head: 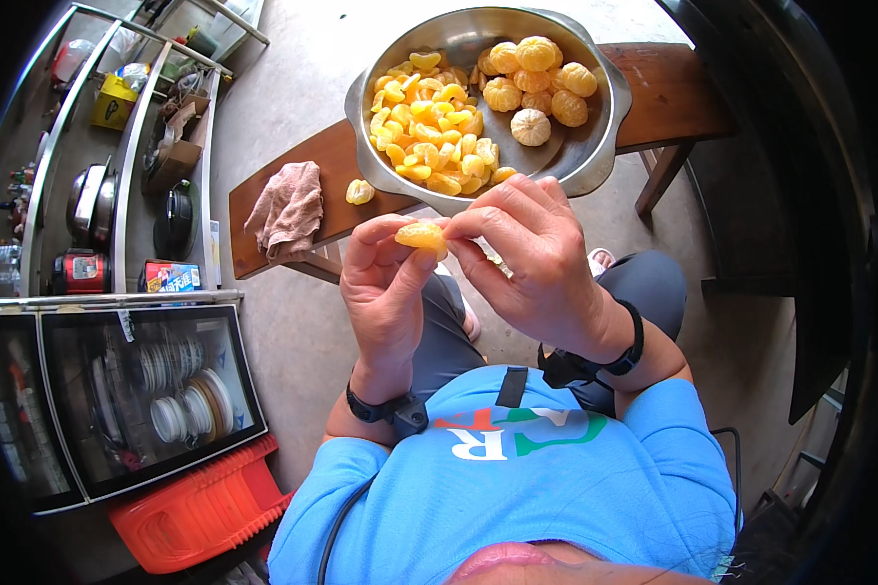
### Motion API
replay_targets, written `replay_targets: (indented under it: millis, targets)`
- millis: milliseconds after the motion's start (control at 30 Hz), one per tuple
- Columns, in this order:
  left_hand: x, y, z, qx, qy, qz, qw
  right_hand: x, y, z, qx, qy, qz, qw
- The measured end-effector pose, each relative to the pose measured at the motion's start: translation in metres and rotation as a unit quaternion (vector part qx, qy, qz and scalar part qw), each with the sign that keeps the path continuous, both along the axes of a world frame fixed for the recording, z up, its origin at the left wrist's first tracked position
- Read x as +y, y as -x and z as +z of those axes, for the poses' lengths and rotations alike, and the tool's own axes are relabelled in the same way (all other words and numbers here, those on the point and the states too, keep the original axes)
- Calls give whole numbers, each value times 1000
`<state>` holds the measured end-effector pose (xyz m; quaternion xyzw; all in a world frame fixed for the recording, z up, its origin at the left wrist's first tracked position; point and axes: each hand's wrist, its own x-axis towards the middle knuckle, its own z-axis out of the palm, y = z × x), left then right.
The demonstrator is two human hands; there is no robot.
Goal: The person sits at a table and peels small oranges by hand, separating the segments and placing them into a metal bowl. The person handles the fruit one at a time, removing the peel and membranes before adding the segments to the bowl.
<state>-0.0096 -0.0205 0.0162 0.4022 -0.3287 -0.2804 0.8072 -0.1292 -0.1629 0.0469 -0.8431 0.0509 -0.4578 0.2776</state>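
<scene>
Between the thumb and fingers of my left hand (386, 289) is a mandarin segment (420, 235). The fingertips of my right hand (530, 252) pinch at the segment's right end; whether they hold a bit of pith is too small to tell. Just beyond my hands stands a two-handled steel basin (562, 162). Loose mandarin segments (428, 135) fill its left side, and several whole peeled mandarins (536, 55) are heaped at its right. One paler peeled mandarin (530, 127) sits nearer the middle. A partial mandarin (360, 191) lies on the wooden bench (336, 150), left of the basin.
A crumpled pinkish cloth (290, 205) lies on the bench's left end. Metal shelving (121, 183) with pots and boxes stands at the left, above a glass-fronted dish cabinet (154, 395). A red plastic basket (205, 508) is below it. A dark panel (753, 197) rises at the right.
</scene>
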Motion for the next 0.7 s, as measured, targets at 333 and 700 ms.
replay_targets:
  millis: [333, 700]
  targets:
    - [0, 2, -1, -31, -25, 16, 999, 0, -1, -1, 3, 1, -10, 1000]
    - [2, -1, 1, 11, -14, -26, 1000, -1, 0, 0, -9, -18, -1, 1000]
